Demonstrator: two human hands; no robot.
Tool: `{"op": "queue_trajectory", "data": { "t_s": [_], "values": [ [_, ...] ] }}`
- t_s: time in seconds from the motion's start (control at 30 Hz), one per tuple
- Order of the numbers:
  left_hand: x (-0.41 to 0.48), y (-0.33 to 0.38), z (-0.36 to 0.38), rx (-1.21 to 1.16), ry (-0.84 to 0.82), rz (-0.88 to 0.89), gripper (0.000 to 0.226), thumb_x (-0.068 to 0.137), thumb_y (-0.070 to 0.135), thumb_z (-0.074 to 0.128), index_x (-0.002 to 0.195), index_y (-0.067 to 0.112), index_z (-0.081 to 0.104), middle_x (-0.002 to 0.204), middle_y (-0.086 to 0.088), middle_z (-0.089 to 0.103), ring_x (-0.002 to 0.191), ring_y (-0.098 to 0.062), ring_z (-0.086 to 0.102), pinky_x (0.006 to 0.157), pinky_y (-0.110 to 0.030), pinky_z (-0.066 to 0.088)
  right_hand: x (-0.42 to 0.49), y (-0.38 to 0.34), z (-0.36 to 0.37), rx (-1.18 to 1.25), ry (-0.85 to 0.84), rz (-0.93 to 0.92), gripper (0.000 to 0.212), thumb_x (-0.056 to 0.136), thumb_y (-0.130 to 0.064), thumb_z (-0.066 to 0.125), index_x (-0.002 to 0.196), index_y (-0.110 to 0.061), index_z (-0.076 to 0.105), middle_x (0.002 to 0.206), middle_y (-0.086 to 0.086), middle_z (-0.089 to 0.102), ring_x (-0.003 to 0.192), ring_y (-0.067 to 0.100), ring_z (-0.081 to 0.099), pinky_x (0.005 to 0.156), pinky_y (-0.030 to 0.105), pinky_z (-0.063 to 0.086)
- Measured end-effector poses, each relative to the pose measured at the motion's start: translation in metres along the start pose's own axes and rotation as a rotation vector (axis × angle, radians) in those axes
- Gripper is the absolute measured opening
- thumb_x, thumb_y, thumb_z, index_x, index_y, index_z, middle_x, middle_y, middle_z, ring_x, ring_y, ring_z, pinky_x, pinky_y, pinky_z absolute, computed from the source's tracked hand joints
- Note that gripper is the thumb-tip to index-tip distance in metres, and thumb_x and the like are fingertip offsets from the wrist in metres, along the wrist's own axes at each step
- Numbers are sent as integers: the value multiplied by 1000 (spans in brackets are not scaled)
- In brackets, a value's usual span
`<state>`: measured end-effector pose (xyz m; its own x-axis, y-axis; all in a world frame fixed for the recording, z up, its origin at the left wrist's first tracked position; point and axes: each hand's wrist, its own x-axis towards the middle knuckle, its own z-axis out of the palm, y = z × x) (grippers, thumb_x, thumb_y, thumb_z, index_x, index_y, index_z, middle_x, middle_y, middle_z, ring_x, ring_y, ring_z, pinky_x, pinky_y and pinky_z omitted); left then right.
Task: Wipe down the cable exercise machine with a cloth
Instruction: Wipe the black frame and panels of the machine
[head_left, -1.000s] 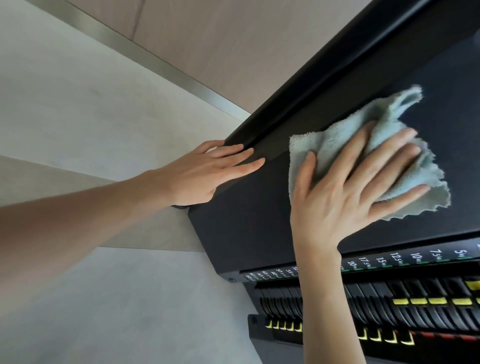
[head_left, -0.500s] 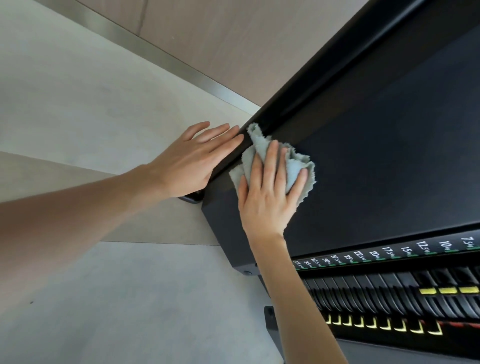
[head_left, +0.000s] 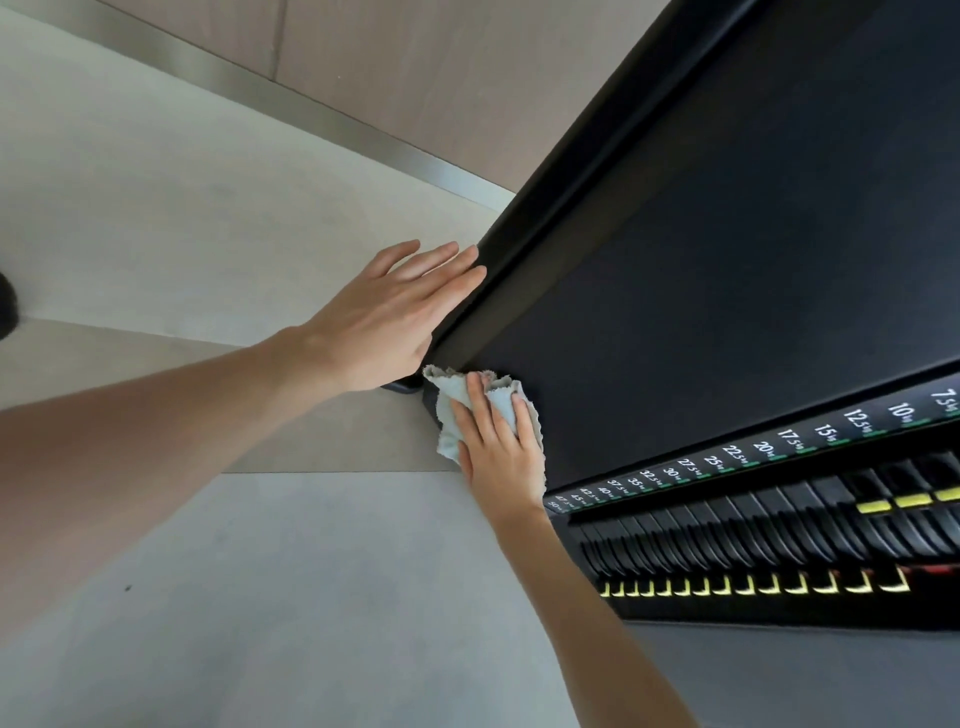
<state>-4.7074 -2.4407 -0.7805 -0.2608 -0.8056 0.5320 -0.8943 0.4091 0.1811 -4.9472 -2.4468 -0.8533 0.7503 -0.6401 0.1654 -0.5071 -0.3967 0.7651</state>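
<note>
The cable machine's black panel (head_left: 727, 291) fills the right side of the head view, with its weight stack (head_left: 779, 530) and numbered strip below. A pale blue-grey cloth (head_left: 447, 410) lies bunched at the panel's lower left corner. My right hand (head_left: 501, 447) presses it flat against the panel with straight fingers. My left hand (head_left: 395, 317) rests flat, fingers straight, on the machine's rounded left edge just above the cloth.
Light grey floor (head_left: 260, 597) and a beige wall with a metal skirting strip (head_left: 291, 98) lie to the left. Yellow-marked weight plates run along the lower right. A small dark object (head_left: 8, 306) shows at the far left edge.
My right hand has swept the cloth from the panel's right side leftward and down to its lower left corner. The cloth is now more bunched. My left hand has stayed on the edge.
</note>
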Motion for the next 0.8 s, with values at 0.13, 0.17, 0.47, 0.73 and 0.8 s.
{"op": "queue_trajectory", "data": {
  "t_s": [0.13, 0.17, 0.47, 0.73, 0.8],
  "values": [
    [6, 9, 0, -5, -17, 9, 76, 72, -3, 69, 143, 0, 43, 150, -18, 41, 138, -32, 40, 111, -44, 23, -18, 22, -6, -59, 18, -62, 73, 79, -48, 67, 144, -25, 43, 154, -1, 33, 137, 15, 26, 120, 43, -7],
    [8, 12, 0, -9, -21, 12, 75, 74, -1, 69, 144, 0, 42, 151, -17, 40, 139, -31, 39, 112, -45, 25, -23, 30, -8, -69, 18, -74, 74, 79, -47, 67, 145, -25, 41, 155, 0, 32, 137, 16, 27, 120, 44, -8],
    [29, 41, -10, -103, 90, 56, 61, 95, 16, 37, 153, 5, 23, 159, -13, 26, 144, -24, 30, 117, -39, 19, -19, 111, -64, -193, 89, -71, 77, 86, -49, 64, 150, -21, 31, 159, 6, 19, 140, 20, 19, 120, 47, -5],
    [60, 75, -47, -192, 193, 35, 60, 98, 22, 34, 154, 6, 18, 162, -9, 16, 149, -18, 16, 121, -34, 9, 1, 191, -133, -304, 130, 3, 65, 96, -49, 44, 151, -21, 24, 161, 9, 8, 143, 22, 15, 119, 48, -5],
    [72, 85, -59, -199, 226, 17, 61, 98, 23, 34, 154, 7, 17, 162, -8, 14, 149, -16, 15, 121, -32, 8, 8, 215, -153, -313, 179, 52, 59, 99, -46, 33, 151, -20, 22, 160, 9, 12, 143, 23, 17, 119, 47, -4]
  ]
}}
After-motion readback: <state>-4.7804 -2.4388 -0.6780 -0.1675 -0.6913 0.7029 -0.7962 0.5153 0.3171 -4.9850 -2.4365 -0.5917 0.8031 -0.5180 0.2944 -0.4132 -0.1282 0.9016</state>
